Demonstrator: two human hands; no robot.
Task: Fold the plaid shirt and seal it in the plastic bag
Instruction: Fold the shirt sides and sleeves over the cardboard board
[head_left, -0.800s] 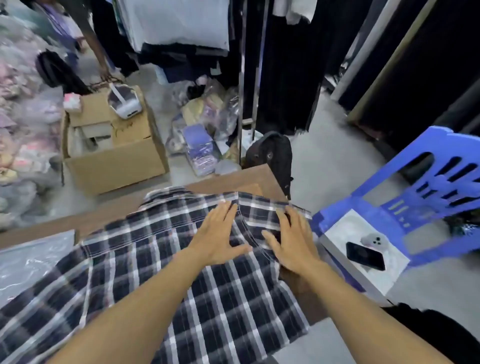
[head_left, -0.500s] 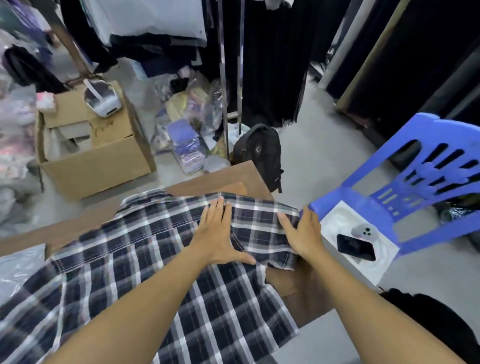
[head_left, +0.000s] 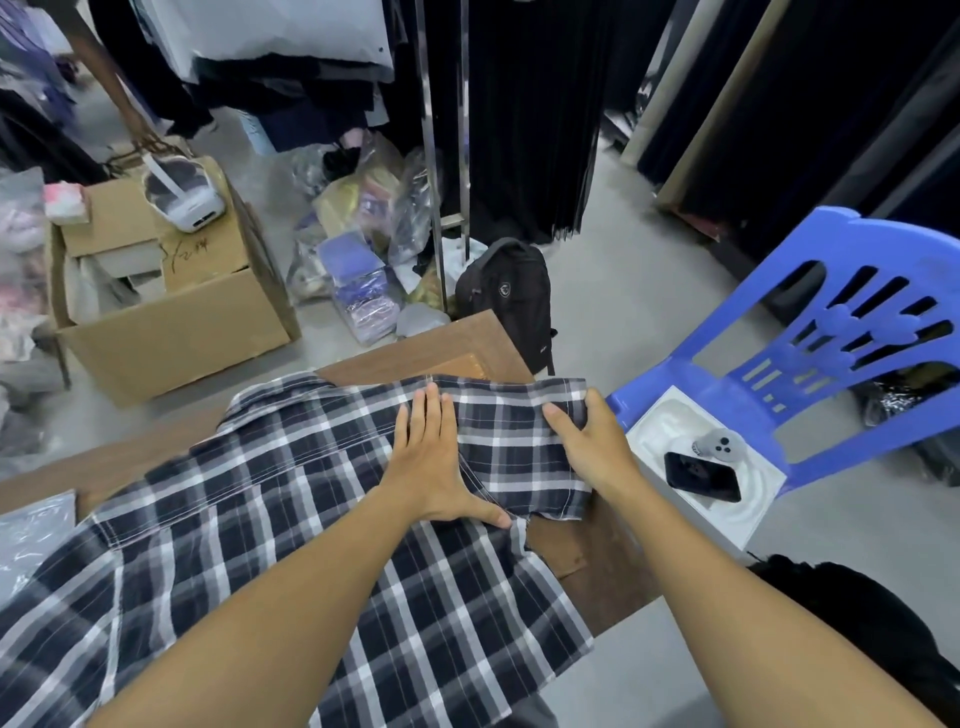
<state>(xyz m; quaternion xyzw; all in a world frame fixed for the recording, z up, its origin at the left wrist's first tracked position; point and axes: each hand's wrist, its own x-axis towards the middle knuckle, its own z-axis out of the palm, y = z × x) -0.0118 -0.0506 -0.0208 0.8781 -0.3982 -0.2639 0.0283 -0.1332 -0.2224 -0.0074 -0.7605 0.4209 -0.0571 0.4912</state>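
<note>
Pinched in the right hand (head_left: 592, 447) is the outer end of the short sleeve (head_left: 519, 447), fingers curled over its far edge and thumb lying on top of the cloth, a closed grip on fabric. The left hand (head_left: 436, 462) has no grip at all: it lies open and flat, fingers together and pointing away, thumb spread toward the sleeve seam, pressing the plaid shirt (head_left: 291, 545) down just beside the shoulder. That pairing looks deliberate. The flat palm seems to act as an anchor and as a straight edge, so the sleeve can be turned over along it without dragging the body of the shirt askew.

The shirt itself lies spread on the brown wooden table (head_left: 597, 561), collar end toward the far edge, hem hanging off the near edge toward the person. The held sleeve reaches the table's right corner, close to the blue plastic chair (head_left: 779, 374). No fold is visible in the body yet, so by my reading the task is at its very first fold.

The plastic bag (head_left: 31, 535) lies flat at the table's left edge (only a corner of it shows, partly under the shirt's far side or touching it, I cannot tell which), within reach for later. On the chair seat a white tray (head_left: 670, 421) carries a dark phone (head_left: 701, 475), well clear of the work.
</note>
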